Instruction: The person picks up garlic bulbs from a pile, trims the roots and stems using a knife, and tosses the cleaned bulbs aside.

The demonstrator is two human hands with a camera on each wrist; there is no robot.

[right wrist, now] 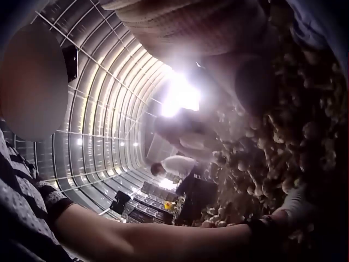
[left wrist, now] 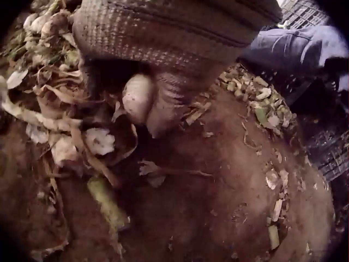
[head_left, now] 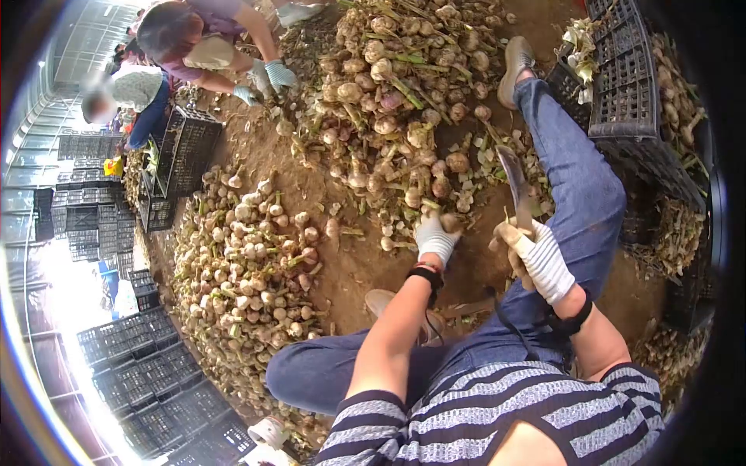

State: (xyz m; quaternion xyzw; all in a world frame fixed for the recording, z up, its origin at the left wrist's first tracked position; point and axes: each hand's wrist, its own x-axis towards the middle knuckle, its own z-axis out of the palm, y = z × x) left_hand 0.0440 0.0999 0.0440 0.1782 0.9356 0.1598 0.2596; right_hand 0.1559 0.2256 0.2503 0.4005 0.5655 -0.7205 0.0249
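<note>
My left hand [head_left: 437, 237], in a dirty white knit glove, reaches down at the near edge of a large heap of untrimmed garlic [head_left: 388, 116]. In the left wrist view a pale garlic bulb [left wrist: 138, 97] shows between its curled fingers and thumb. My right hand [head_left: 544, 260], gloved the same way, grips a knife [head_left: 513, 175] with a curved blade pointing up and away, above my bent knee. The handle is hidden in that hand. Around the left hand lie loose stalks and a cut green stem piece [left wrist: 106, 202].
A pile of garlic bulbs [head_left: 245, 256] with short stems lies to the left. Black plastic crates [head_left: 622, 78] stand at the right, and more stacked crates [head_left: 140, 349] at the left. Across the heap another gloved person [head_left: 210, 46] bends over the ground.
</note>
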